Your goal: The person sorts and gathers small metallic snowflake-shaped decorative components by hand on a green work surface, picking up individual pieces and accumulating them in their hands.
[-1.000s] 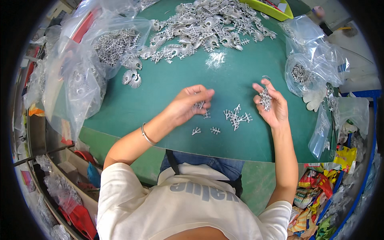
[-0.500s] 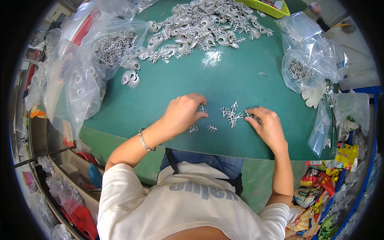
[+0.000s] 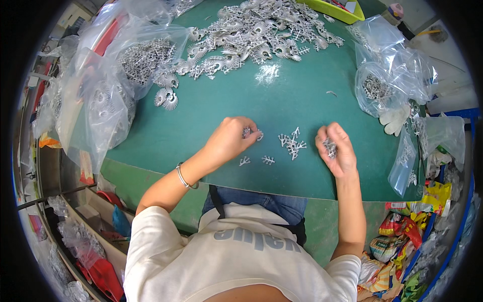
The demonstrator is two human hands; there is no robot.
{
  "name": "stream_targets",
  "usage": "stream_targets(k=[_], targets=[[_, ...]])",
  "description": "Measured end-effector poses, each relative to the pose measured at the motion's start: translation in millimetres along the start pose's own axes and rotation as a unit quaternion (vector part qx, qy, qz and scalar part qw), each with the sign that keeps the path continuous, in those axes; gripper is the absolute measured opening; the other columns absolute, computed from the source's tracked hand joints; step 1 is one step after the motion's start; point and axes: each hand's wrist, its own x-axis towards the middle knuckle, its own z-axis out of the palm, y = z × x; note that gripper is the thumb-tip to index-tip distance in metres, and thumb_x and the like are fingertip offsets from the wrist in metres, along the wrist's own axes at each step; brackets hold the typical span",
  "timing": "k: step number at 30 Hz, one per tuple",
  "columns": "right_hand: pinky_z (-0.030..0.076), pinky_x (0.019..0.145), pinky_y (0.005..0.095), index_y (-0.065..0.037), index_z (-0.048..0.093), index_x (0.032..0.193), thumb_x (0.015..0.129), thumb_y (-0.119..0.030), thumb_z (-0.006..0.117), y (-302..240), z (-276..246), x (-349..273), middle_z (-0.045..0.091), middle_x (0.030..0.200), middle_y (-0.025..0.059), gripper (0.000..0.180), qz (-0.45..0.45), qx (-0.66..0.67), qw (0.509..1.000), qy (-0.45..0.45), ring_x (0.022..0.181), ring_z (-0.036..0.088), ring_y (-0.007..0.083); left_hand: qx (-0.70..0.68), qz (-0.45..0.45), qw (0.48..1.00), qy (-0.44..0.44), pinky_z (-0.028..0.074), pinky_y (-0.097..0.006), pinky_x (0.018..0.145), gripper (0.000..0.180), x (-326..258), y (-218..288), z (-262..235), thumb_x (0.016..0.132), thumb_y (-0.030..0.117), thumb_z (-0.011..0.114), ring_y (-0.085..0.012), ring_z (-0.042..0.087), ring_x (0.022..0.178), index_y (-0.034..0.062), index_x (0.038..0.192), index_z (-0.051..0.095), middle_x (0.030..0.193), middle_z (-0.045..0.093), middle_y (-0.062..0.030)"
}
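Holding small gray twigs (image 3: 246,132), the left hand (image 3: 229,140) curls its fingers around them above the green table (image 3: 302,100). The right hand (image 3: 343,151) grips a little bunch (image 3: 329,147) that looks the same. Between the hands lies a small pile (image 3: 292,144) of twigs. Two loose twigs (image 3: 268,160) lie just on the near side of the left hand. Past both hands is a big heap (image 3: 261,35) of gray pieces.
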Motion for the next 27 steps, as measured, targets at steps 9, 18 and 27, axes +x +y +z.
stream_targets(k=[9,18,27], targets=[[0.048,0.059,0.0391,-0.001,0.066,0.089,0.070,-0.007,0.072,17,61,-9,0.061,0.075,0.0164,0.021,-0.126,-0.751,0.649,0.007,0.069,0.061,0.0335,0.099,0.067,0.993,-0.025,0.049,-0.041,0.065,0.021,-3,9,0,0.076,0.009,0.065,-0.0317,0.062,0.074,0.0052,0.097,0.063,0.089,0.062,-0.0132],[0.038,0.041,0.0231,0.002,0.065,0.085,0.078,-0.004,0.065,-4,32,-3,0.060,0.065,0.0061,0.009,0.027,-0.323,0.936,0.136,0.056,0.053,0.0131,-0.534,-0.176,0.817,-0.128,0.039,-0.026,0.051,0.020,7,-7,-10,0.078,0.003,0.062,-0.0118,0.045,0.059,0.0011,0.097,0.058,0.074,0.053,-0.0030],[0.035,0.039,0.0227,-0.001,0.053,0.100,0.087,-0.014,0.051,7,1,-7,0.045,0.073,0.0075,0.019,0.050,0.238,0.967,-0.069,0.062,0.044,0.0161,-0.762,-0.141,0.621,-0.115,0.040,-0.021,0.042,0.026,-6,-14,-12,0.090,0.027,0.050,-0.0175,0.047,0.067,0.0018,0.086,0.051,0.083,0.048,-0.0128]])
